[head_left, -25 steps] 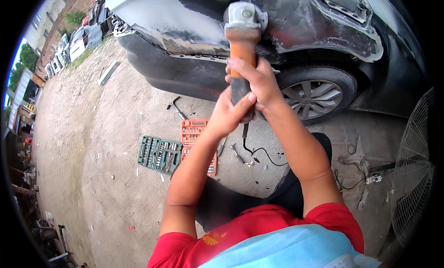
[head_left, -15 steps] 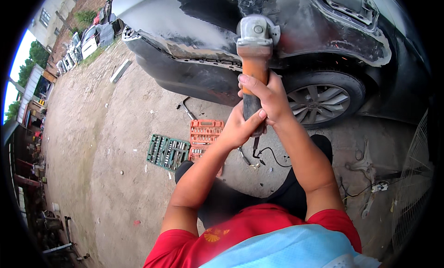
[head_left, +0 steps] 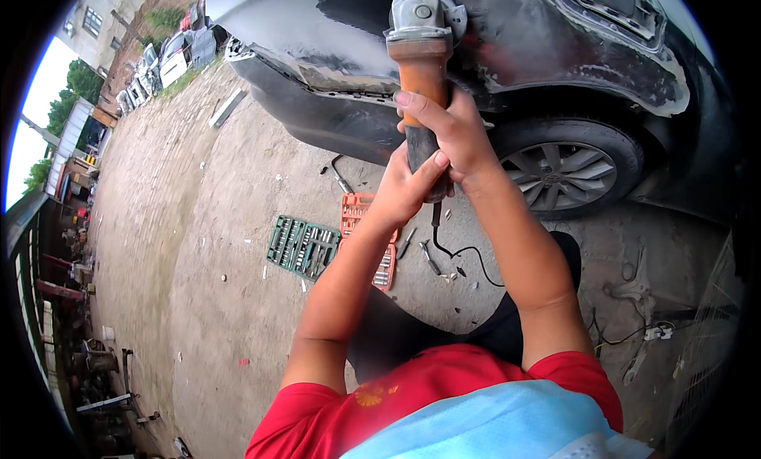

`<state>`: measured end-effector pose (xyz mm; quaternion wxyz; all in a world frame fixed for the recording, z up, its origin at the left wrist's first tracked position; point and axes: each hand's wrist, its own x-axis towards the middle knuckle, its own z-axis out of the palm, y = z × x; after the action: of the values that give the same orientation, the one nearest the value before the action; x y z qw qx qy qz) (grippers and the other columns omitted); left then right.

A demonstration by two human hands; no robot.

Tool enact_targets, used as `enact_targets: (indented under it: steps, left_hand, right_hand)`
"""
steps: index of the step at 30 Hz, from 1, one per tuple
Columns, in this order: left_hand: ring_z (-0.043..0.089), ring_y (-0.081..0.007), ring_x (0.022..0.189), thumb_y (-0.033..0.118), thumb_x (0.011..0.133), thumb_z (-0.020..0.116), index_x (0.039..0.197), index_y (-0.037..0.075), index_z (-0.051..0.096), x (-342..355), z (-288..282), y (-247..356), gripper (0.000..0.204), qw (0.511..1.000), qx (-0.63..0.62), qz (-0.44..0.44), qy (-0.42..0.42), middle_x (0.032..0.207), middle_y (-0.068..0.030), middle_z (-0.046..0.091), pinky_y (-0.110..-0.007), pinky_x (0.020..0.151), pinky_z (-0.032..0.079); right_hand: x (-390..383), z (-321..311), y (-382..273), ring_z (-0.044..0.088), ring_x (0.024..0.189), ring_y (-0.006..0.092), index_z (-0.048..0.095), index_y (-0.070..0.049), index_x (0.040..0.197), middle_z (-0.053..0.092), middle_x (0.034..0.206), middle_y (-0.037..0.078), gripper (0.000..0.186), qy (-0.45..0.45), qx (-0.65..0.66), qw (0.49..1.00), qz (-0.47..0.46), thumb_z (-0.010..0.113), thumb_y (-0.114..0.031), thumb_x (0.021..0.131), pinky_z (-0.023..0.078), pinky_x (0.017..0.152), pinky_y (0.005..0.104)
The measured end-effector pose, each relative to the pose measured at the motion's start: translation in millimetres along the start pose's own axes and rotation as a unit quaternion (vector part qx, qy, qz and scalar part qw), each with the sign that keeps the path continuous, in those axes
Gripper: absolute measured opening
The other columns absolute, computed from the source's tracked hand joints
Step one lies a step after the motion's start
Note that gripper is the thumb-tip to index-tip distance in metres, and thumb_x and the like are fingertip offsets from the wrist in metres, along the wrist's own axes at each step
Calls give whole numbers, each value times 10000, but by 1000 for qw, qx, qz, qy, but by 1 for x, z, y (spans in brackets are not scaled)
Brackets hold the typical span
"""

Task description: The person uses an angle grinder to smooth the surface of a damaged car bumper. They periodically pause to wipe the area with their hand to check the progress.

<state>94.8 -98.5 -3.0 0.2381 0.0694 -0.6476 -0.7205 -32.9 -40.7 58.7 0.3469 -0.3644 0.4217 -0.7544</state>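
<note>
Angle grinder [head_left: 420,70] held up against dark car body panel [head_left: 539,39], grey head topmost, orange body below, black grip lowest. Right hand [head_left: 452,134] wrapped tight around orange-black section; left hand [head_left: 404,191] clamped on black grip just beneath. Grinding disc hidden behind head. Black cord [head_left: 460,249] trails down from grip to concrete ground [head_left: 198,245]. Green socket case [head_left: 303,246] lies open on ground; orange tool case [head_left: 366,237] beside it, partly hidden by left forearm. Car wheel [head_left: 563,174] right of hands. Case contents too small to make out.
</note>
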Motion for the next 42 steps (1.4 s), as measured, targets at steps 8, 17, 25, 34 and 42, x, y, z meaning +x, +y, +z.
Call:
enact_targets:
  steps: [8, 17, 25, 34, 42]
  left_hand:
    - [709, -170, 812, 535, 1066, 706, 1185, 10, 641, -28, 23, -22, 542, 999, -4, -37, 11, 977, -69, 708, -318, 736, 575]
    - [704, -177, 860, 522, 1061, 705, 1238, 3, 621, -33, 28, -21, 555, 998, -3, -58, 5, 1007, -80, 704, -331, 758, 586]
    - [716, -190, 818, 511, 1089, 682, 1180, 1, 638, -18, 19, 1, 520, 999, 8, -45, -4, 991, -84, 714, -344, 746, 597]
    - [710, -162, 776, 482, 1107, 662, 1154, 17, 645, -10, 12, 21, 468, 997, 61, -53, 0, 968, -61, 720, -313, 704, 577]
    - [716, -161, 825, 484, 1104, 667, 1173, 4, 654, -11, 15, 18, 484, 999, 29, -26, -13, 978, -65, 725, -314, 736, 580]
  right_hand:
    - [-35, -11, 8, 667, 762, 133, 701, 5, 1068, 698, 937, 57, 446, 40, 6, 998, 40, 915, -337, 877, 560, 715, 306]
    - [-43, -15, 12, 661, 774, 135, 699, 3, 1110, 693, 920, 58, 472, 53, 12, 998, 30, 913, -350, 881, 552, 729, 296]
    - [-24, -12, 1, 697, 797, 156, 691, 0, 1116, 695, 950, 73, 498, 12, 27, 999, 38, 917, -370, 870, 577, 725, 315]
    - [-17, -5, -7, 714, 794, 170, 703, -2, 1088, 714, 919, 82, 466, 36, 70, 997, 1, 898, -380, 896, 585, 721, 317]
    - [-16, -7, -4, 689, 787, 157, 699, 0, 1113, 693, 943, 67, 507, 38, 52, 998, 14, 918, -387, 869, 575, 717, 310]
